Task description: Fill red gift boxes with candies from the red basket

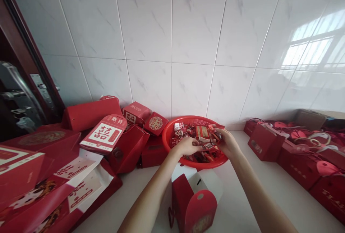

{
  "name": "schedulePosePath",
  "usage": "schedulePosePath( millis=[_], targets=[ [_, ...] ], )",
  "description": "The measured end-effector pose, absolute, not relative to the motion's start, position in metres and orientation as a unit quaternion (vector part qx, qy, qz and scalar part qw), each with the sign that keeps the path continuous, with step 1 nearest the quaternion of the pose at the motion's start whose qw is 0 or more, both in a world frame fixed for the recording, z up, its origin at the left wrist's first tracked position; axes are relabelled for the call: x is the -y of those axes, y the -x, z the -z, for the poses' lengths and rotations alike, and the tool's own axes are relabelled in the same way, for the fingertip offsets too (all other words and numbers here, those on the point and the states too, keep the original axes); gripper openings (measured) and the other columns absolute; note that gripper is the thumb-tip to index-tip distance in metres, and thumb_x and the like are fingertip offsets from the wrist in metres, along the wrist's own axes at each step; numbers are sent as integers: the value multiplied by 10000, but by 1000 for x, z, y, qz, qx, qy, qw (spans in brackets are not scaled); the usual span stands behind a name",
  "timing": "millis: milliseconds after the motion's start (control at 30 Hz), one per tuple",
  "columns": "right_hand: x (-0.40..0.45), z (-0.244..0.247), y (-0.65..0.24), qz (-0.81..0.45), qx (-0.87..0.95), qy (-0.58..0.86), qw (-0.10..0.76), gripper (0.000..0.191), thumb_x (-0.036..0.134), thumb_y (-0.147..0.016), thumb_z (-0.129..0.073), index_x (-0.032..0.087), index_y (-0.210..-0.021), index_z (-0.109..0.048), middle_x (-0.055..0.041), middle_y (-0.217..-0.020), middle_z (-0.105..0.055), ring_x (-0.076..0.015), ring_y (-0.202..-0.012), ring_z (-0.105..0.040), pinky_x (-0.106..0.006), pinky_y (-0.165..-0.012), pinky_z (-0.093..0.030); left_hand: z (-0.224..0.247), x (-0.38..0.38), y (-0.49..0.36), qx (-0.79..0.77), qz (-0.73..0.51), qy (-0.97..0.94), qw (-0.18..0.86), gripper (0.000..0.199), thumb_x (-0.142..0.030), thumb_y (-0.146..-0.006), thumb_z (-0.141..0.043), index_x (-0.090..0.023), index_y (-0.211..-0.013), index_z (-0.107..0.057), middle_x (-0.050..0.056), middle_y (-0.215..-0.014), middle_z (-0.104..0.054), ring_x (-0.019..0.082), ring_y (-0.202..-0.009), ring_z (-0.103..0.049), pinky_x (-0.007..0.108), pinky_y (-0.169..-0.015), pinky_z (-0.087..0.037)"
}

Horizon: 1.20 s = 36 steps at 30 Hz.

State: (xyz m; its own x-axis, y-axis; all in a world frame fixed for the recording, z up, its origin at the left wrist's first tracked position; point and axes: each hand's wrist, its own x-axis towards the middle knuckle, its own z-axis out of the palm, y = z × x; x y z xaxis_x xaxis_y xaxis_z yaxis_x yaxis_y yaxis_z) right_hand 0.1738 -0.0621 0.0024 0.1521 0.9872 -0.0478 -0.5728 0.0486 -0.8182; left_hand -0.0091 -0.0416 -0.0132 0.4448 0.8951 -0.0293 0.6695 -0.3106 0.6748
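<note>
A round red plastic basket (168,146) stands against the tiled wall, filled with small wrapped candies (201,131) in red, white and gold. My left hand (189,146) reaches into its near side, fingers closed on a candy among the others. At the basket's right rim my right hand (225,140) curls its fingers around wrapped candy; the fingers partly cover what they hold. Below the basket, between my forearms, a red gift box (201,208) stands with its top flaps spread and its pale inside showing.
Red gift boxes (99,136) lie heaped on the left, some tilted over others. Printed red-and-white packaging (78,186) lies in front of them. Along the right side stand rows of red boxes (265,141) with cord handles. A door handle (21,85) shows at far left.
</note>
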Motion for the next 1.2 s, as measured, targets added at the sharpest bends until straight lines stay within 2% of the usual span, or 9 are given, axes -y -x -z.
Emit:
schedulePosePath(
  millis=[167, 267, 400, 500, 633, 733, 800, 1000, 1200],
  targets=[
    [58, 0, -176, -597, 292, 348, 661, 234, 77, -556, -750, 203, -745, -697, 14, -644, -657, -114, -556, -568, -201, -420, -466, 9, 28, 13, -576, -250, -739, 246, 223, -252, -833, -654, -189, -1008, -778, 69, -962, -789, 216, -860, -718, 260, -732, -500],
    [56, 5, -178, -596, 312, 335, 659, 232, 90, -534, -775, 204, -706, -669, 23, -619, -641, -106, -521, -532, -225, -438, -485, 0, 11, 29, -628, -263, -708, 187, 277, -128, -834, -580, -181, -1040, -756, 83, -991, -778, 220, -949, -705, 264, -787, -493],
    [55, 11, -179, -597, 324, 323, 659, 262, 117, -532, -829, 206, -667, -623, 23, -624, -635, -129, -566, -576, -271, -525, -550, -4, -10, 46, -663, -212, -701, 158, 214, -96, -800, -575, -157, -929, -735, 129, -983, -765, 264, -973, -699, 296, -774, -492],
    [55, 11, -178, -607, 328, 307, 656, 271, 127, -528, -842, 200, -652, -613, 20, -603, -617, -139, -567, -591, -290, -550, -560, 2, -20, 45, -658, -152, -717, 173, 190, -111, -703, -678, -162, -881, -719, 125, -944, -770, 280, -931, -712, 285, -717, -500],
    [58, 7, -177, -621, 332, 295, 646, 271, 129, -514, -844, 196, -660, -626, 17, -591, -623, -144, -552, -593, -294, -544, -548, 13, -29, 42, -642, -98, -732, 204, 424, -126, -558, -793, -188, -969, -710, 101, -1047, -775, 286, -991, -715, 261, -720, -521],
    [60, 3, -177, -626, 344, 288, 638, 276, 128, -526, -837, 205, -672, -617, 25, -599, -629, -136, -545, -581, -289, -541, -535, 18, -35, 47, -635, -92, -733, 225, 541, -187, -532, -841, -190, -1051, -688, 98, -1146, -757, 279, -1044, -705, 256, -741, -533],
    [61, 2, -178, -629, 357, 279, 632, 277, 137, -544, -833, 210, -675, -599, 32, -591, -620, -131, -534, -565, -292, -539, -529, 21, -38, 52, -631, -97, -732, 239, 505, -216, -532, -853, -194, -1008, -686, 75, -1109, -763, 261, -1027, -707, 246, -741, -532],
    [59, 6, -179, -628, 345, 293, 633, 322, 145, -531, -837, 213, -636, -540, 34, -591, -613, -143, -535, -580, -299, -525, -523, 23, -39, 56, -608, -150, -731, 270, 336, -271, -497, -866, -185, -736, -646, 6, -810, -728, 236, -888, -692, 248, -692, -503],
    [57, 8, -179, -629, 343, 284, 637, 319, 138, -540, -818, 212, -645, -526, 30, -576, -588, -145, -514, -581, -309, -518, -523, 17, -34, 52, -569, -249, -719, 311, 294, -255, -519, -848, -174, -735, -665, -27, -744, -692, 202, -832, -671, 247, -693, -500]
  ],
)
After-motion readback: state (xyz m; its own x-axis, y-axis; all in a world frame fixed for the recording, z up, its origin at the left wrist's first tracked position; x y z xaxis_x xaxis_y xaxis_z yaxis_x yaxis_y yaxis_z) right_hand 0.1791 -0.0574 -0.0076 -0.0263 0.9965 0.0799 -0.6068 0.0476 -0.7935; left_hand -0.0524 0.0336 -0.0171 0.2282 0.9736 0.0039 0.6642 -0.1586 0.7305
